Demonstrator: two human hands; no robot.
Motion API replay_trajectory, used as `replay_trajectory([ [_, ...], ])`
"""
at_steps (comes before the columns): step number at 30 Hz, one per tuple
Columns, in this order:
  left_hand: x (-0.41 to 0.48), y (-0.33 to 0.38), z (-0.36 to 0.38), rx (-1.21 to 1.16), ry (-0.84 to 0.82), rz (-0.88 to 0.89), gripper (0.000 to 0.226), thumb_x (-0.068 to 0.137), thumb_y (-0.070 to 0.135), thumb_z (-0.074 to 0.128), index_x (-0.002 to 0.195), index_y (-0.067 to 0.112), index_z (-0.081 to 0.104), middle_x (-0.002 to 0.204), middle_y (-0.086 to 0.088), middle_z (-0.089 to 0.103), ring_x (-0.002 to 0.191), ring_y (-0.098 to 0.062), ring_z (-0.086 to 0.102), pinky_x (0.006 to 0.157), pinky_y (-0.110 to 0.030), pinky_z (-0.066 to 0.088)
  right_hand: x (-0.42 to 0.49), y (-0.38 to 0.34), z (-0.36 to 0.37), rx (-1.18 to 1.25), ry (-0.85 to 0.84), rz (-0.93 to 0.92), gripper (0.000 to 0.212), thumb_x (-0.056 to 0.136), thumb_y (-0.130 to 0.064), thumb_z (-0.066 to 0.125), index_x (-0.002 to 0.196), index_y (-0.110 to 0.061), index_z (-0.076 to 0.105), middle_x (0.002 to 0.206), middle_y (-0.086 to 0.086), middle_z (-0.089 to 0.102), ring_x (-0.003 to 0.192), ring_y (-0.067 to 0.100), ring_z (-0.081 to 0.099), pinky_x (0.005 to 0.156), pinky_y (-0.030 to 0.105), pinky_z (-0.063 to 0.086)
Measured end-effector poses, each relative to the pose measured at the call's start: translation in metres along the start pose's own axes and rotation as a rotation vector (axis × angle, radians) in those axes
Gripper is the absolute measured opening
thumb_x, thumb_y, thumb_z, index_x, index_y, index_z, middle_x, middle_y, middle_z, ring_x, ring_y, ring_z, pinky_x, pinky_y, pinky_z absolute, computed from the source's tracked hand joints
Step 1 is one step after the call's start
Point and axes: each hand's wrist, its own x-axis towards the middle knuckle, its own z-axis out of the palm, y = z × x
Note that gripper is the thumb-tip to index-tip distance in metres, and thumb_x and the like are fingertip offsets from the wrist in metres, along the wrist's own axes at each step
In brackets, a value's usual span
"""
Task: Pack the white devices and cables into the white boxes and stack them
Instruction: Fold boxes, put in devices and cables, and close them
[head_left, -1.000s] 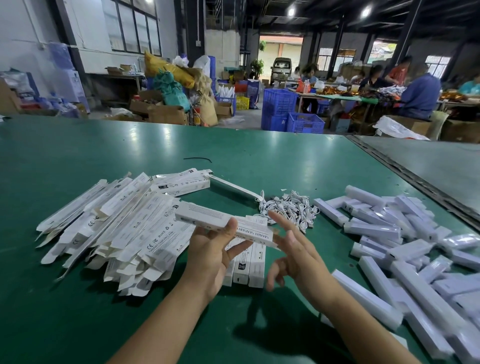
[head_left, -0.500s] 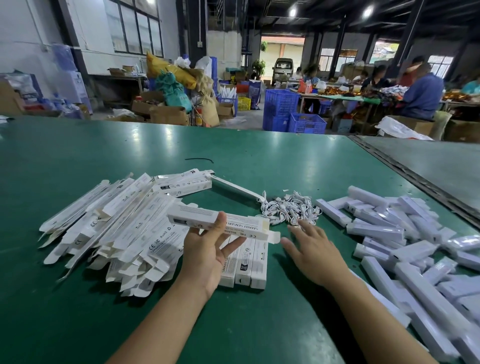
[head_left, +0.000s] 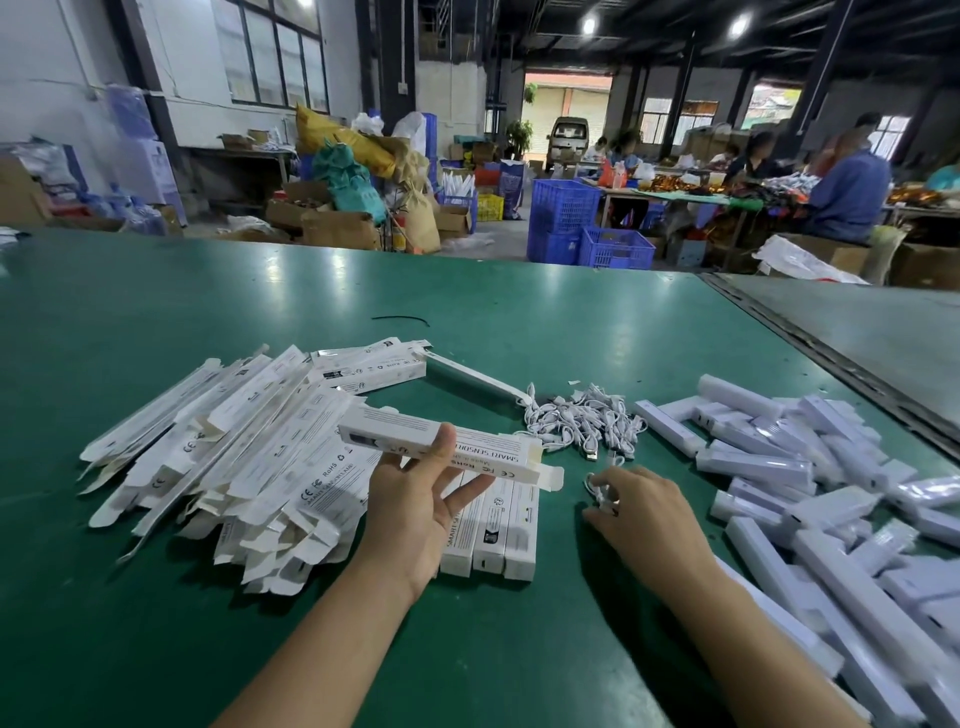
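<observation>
Box (head_left: 488, 451) sits clasped in my left hand (head_left: 415, 504), end flap open; my right hand (head_left: 641, 512) pinches one cable (head_left: 597, 488) just beside the cable pile (head_left: 582, 421) on the table (head_left: 519, 649).

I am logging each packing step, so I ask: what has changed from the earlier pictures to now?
The right hand left the box's open end, reached forward to the cable pile, then drew back, and it now pinches one coiled white cable. The left hand holds the open white box as before. The three packed boxes beneath it have not moved.
</observation>
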Motion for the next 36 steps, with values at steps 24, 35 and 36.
replay_trajectory([
  [24, 0.0, 0.004, 0.0, -0.013, -0.003, 0.013, 0.031, 0.074, 0.02, 0.07, 0.101, 0.011, 0.058, 0.091, -0.01, 0.071, 0.088, -0.025, 0.072, 0.066, -0.036, 0.062, -0.012, -0.001, -0.009, 0.217, -0.047, -0.273, 0.038, 0.08, -0.008, 0.073, 0.116, -0.022, 0.07, 0.108, -0.009, 0.066, 0.075, -0.007, 0.056, 0.074, -0.002, 0.035],
  [35, 0.0, 0.004, 0.0, -0.014, -0.015, 0.006, 0.028, 0.074, 0.02, 0.069, 0.099, 0.011, 0.057, 0.09, -0.011, 0.07, 0.092, -0.027, 0.07, 0.067, -0.037, 0.062, -0.005, 0.008, -0.01, 0.147, -0.282, -0.342, 0.038, 0.092, -0.032, 0.065, 0.129, -0.026, 0.063, 0.146, -0.016, 0.047, 0.117, -0.008, 0.053, 0.093, 0.003, 0.03],
  [36, 0.0, 0.004, 0.0, -0.013, -0.017, 0.006, 0.028, 0.075, 0.02, 0.069, 0.098, 0.012, 0.057, 0.09, -0.011, 0.07, 0.092, -0.027, 0.07, 0.068, -0.037, 0.063, -0.005, 0.01, -0.011, 0.138, -0.309, -0.343, 0.041, 0.093, -0.034, 0.063, 0.133, -0.025, 0.06, 0.148, -0.016, 0.044, 0.126, -0.003, 0.049, 0.097, 0.005, 0.029],
])
